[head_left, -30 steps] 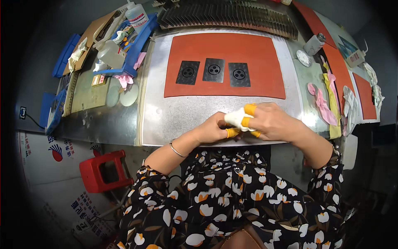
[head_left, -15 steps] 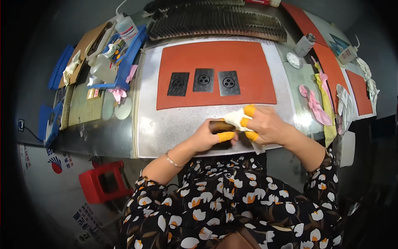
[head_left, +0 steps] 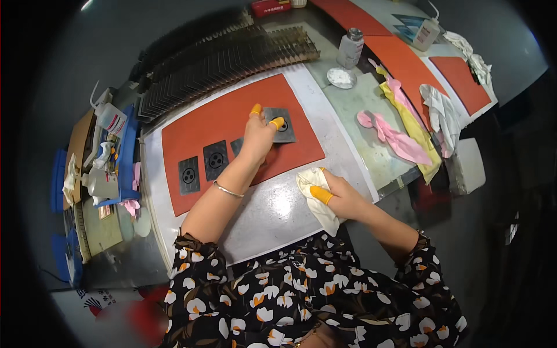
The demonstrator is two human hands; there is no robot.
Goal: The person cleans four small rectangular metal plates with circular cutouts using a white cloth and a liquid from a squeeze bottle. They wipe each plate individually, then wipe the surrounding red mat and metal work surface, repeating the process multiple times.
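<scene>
My left hand (head_left: 259,136), with yellow finger cots on its fingertips, grips a dark square metal plate (head_left: 286,134) over the right part of an orange-red mat (head_left: 301,152). The thumb lies across the plate's round, holed pattern. Two similar plates, a left one (head_left: 189,176) and a middle one (head_left: 216,160), lie flat on the mat. A third plate (head_left: 235,145) beside them is mostly hidden by my left hand. Near the bench's front edge, my right hand (head_left: 346,198), also in yellow finger cots, is closed on a crumpled white cloth (head_left: 320,213).
A long rack of dark upright plates (head_left: 226,72) stands behind the mat. At left is a blue tray (head_left: 129,168) with squeeze bottles (head_left: 110,119). To the right are a grey metal bottle (head_left: 350,49), a small dish (head_left: 341,78), and pink (head_left: 397,139) and yellow cloths (head_left: 415,133).
My left hand has moved from in front of my body out over the mat, with the plate. My right hand has dropped back with the cloth. The whole view has turned toward the right.
</scene>
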